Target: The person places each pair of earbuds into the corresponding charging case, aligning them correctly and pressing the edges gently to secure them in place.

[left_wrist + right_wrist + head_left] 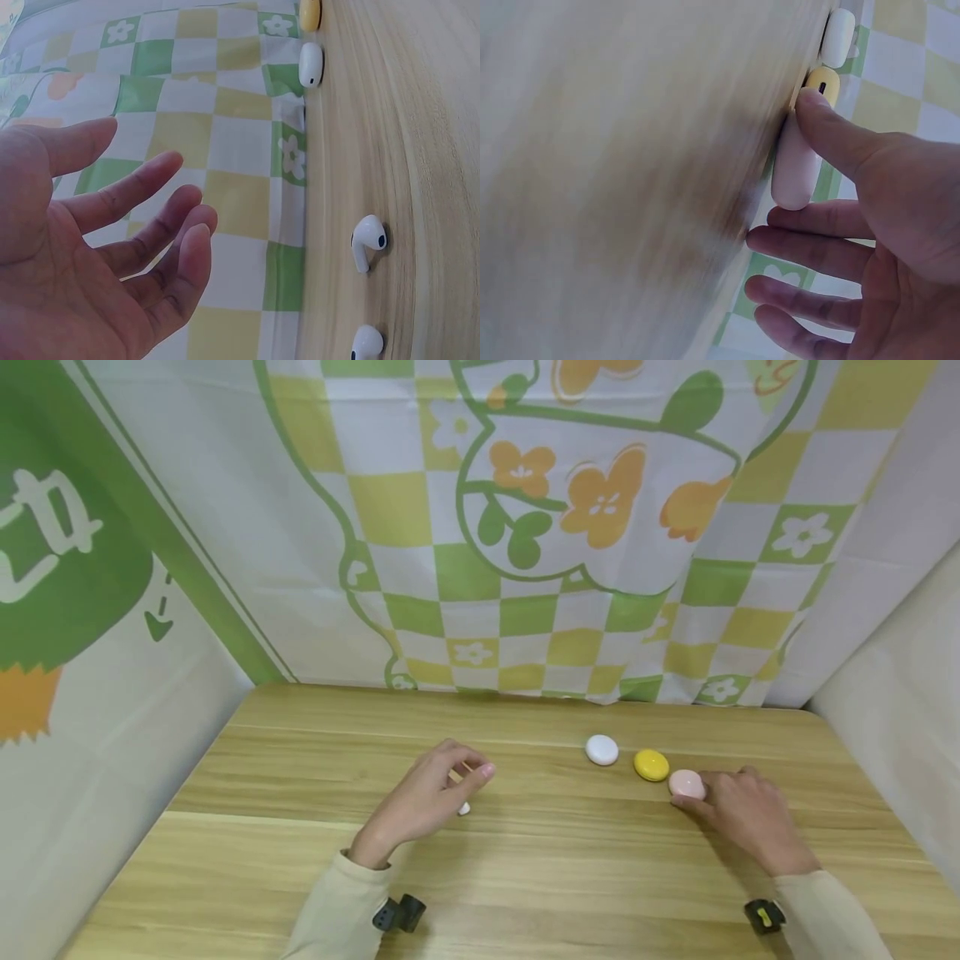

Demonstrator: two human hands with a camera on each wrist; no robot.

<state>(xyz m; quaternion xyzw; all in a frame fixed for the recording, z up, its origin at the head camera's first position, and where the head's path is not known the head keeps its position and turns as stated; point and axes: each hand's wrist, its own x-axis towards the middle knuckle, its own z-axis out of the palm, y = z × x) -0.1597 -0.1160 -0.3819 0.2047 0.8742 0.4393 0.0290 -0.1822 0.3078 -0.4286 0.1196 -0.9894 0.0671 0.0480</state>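
Note:
My right hand [750, 814] pinches a pink round case [686, 784] on the table, thumb at one end and index finger at the other; its other fingers are spread apart in the right wrist view. Just left of it lie a yellow round case [651, 765] and a white round case [602, 750], in a slanting row. Over the table's middle, my left hand [431, 797] hovers with loosely bent fingers and holds nothing. Two white earbuds, an upper one [370, 234] and a lower one [367, 341], lie near it in the left wrist view. The hand mostly hides them from the head camera.
The wooden table [562, 877] ends at a checked green, yellow and white cloth [525, 610] hanging behind it. White cloth walls [900, 693] close in both sides. Dark camera mounts [399, 913] sit on both sleeves.

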